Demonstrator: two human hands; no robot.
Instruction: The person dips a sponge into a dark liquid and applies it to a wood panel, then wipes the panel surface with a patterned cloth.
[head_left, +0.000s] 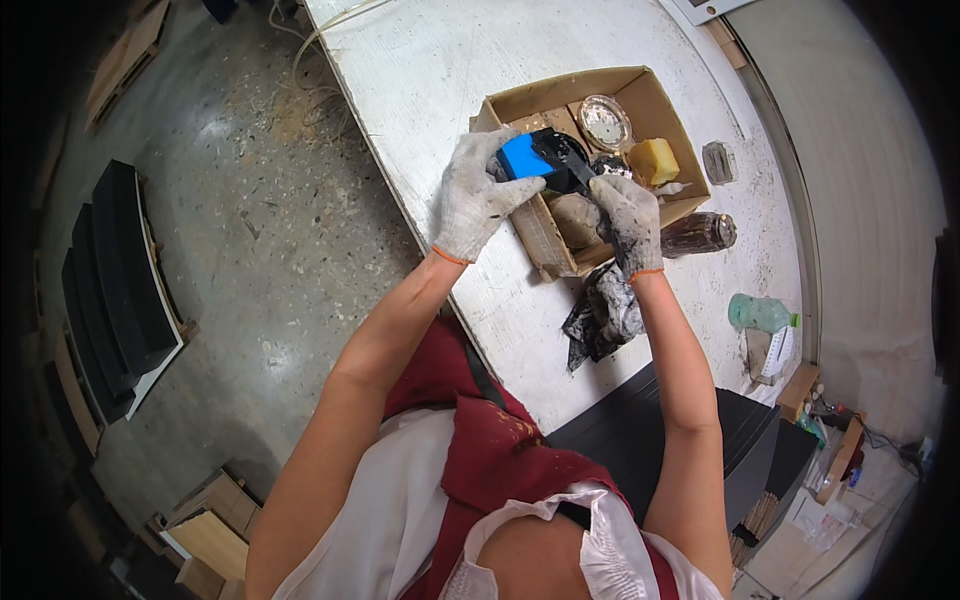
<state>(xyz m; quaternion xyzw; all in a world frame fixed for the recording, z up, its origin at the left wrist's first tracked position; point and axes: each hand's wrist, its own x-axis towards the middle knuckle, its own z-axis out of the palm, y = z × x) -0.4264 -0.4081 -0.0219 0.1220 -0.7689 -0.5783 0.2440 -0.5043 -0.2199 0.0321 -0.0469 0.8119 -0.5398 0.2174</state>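
Note:
My left hand (475, 195), in a stained white knit glove, grips a blue block (521, 157) over the left side of a cardboard box (548, 236). The block's right end is coated in glossy black. My right hand (628, 215), gloved and smeared black, is closed with its fingertips at a thin dark piece (578, 172) against that black end. Its kind cannot be made out. Inside the box are a round tin (604, 122), a yellow sponge-like block (653, 162) and a rounded brownish lump (576, 219), partly hidden by my right hand.
A crumpled black-and-white rag (605, 316) lies in front of the box on the white table (500, 330). To the right are a dark brown jar (698, 234), a small clear dish (717, 162) and a greenish bottle (762, 313). Black panels (660, 425) stand by the table's near edge.

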